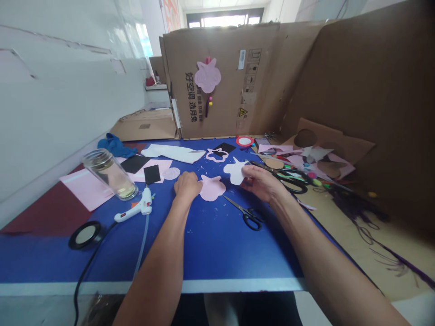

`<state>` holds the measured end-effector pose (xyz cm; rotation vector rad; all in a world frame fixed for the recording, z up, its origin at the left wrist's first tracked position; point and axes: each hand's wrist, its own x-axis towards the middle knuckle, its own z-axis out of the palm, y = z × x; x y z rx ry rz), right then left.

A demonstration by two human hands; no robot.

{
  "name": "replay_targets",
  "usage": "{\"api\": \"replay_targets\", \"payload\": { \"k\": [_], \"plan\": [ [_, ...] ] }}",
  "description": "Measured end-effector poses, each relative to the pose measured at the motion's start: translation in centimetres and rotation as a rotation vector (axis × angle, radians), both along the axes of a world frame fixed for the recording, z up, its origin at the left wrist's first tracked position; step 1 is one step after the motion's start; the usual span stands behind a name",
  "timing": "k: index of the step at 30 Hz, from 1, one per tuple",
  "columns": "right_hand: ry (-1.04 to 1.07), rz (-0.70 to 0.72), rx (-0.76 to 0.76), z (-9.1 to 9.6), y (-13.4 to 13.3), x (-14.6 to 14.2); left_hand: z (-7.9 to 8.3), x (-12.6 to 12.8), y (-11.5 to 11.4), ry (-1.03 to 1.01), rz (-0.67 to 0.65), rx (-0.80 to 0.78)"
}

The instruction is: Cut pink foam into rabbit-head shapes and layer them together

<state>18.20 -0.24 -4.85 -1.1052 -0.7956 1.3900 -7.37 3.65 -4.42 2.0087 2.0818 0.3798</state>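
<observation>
My left hand [186,186] rests curled on the blue sheet [210,240], its fingers pressing the left edge of a pink flower-shaped cutout [213,189]. My right hand [263,182] pinches the right side of a white flower-shaped cutout [234,172], which lies just beyond the pink one. Small black-handled scissors [247,214] lie on the blue sheet below my right hand.
A white glue gun [137,209] with its cord, a glass jar [110,174], a black tape roll [84,234], pink and black paper sheets [86,188] lie left. Large scissors [292,180], paper scraps and a pink outline [216,155] lie right. Cardboard walls [238,81] stand behind.
</observation>
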Motion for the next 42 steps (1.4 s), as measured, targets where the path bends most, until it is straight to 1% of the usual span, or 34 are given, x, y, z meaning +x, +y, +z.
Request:
{"api": "replay_targets", "payload": {
  "k": [3,7,17,20,26,31,34,38,42],
  "plan": [
    [0.082,0.078,-0.046,-0.2,0.0,-0.9,-0.1,0.2,0.0,0.002,-0.016,0.014],
    [0.098,0.121,-0.028,-0.3,-0.1,-1.9,-0.4,0.6,0.1,-0.038,-0.019,0.037],
    [0.145,0.168,-0.005,-0.7,-0.2,-2.7,-1.3,1.2,0.5,-0.083,-0.004,0.076],
    [0.174,0.167,0.000,-0.9,-0.1,-3.1,-1.4,1.4,0.4,-0.087,-0.009,0.077],
    [0.161,0.175,0.028,-1.0,0.0,-3.7,-1.2,1.4,0.1,-0.078,-0.042,0.073],
    [0.192,0.200,0.055,-1.1,0.2,-3.8,-1.0,1.7,-0.4,-0.041,-0.065,0.090],
    [0.173,0.202,0.076,-1.2,0.4,-3.9,-0.8,1.8,-0.6,-0.024,-0.076,0.087],
    [0.093,0.233,0.116,-1.5,0.7,-4.5,-0.8,1.9,-0.6,-0.015,-0.052,0.095],
    [0.065,0.233,0.133,-2.2,0.9,-5.2,-1.1,1.7,-0.3,-0.075,-0.054,0.111]
  ]
}}
